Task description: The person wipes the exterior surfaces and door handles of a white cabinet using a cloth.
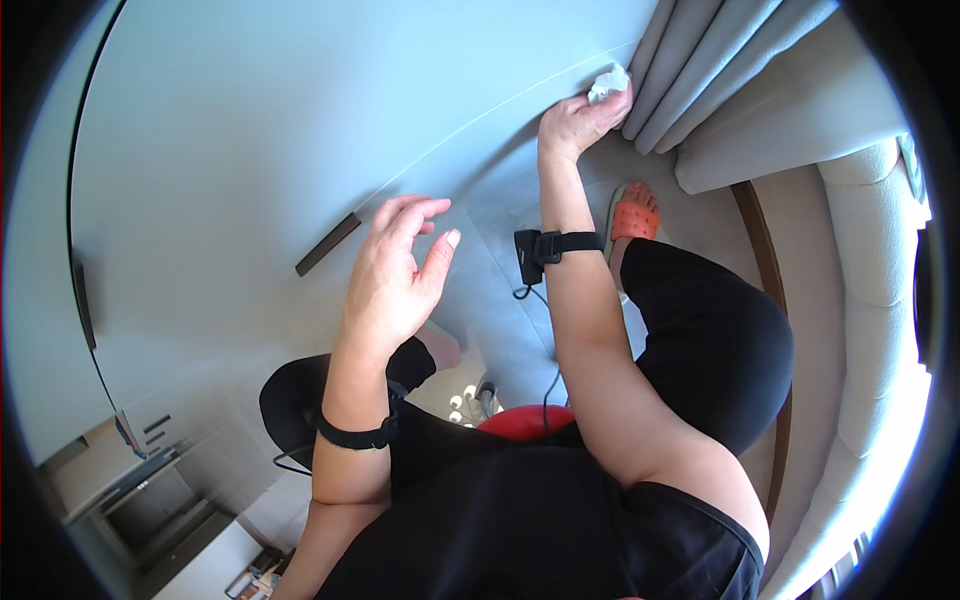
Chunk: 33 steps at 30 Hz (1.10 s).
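Note:
My right hand (pixel 581 124) grips a crumpled white tissue or cloth (pixel 609 81). It is at the lower part of a pale, smooth cabinet front (pixel 337 97), close to where the curtain (pixel 697 67) hangs. Whether the tissue touches the panel I cannot tell. Nearer to me, my left hand (pixel 397 277) holds nothing, its fingers loosely bent and the thumb apart. Beside its wrist side lies a dark strip-shaped handle (pixel 328 244) on the cabinet front. A black strap with a small box (pixel 529 255) circles my right forearm, and another strap (pixel 356 433) circles the left.
A cream upholstered piece of furniture (pixel 870 262) with a brown base strip (pixel 761 247) curves along the right. Below me shows a red rounded seat (pixel 525 421). My foot in an orange slipper (pixel 636 219) rests on the grey floor (pixel 487 262). Thin cables hang from the straps.

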Tool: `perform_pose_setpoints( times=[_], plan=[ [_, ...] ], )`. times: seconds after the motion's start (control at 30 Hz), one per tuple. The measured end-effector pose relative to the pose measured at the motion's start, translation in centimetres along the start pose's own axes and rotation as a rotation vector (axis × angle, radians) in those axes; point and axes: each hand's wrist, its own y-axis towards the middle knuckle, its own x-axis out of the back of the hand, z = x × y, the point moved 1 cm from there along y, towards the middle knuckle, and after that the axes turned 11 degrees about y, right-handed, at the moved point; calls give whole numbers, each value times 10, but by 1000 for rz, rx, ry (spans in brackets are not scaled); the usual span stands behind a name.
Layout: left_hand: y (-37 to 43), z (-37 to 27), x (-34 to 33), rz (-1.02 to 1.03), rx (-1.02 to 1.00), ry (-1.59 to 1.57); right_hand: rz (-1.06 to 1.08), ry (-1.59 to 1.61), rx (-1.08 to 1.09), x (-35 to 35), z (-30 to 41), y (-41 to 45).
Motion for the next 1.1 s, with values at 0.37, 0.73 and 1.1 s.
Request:
perform_pose_setpoints(
  times=[0.37,0.73,1.1],
  plan=[
    [32,-15,-16,56,-84,120,-242,747,-1080,10,-20,-29],
    [30,-15,-26,119,-70,142,28,319,-961,3,-84,-28],
    [25,-8,-30,167,-117,197,114,483,-630,7,6,-48]
  ],
)
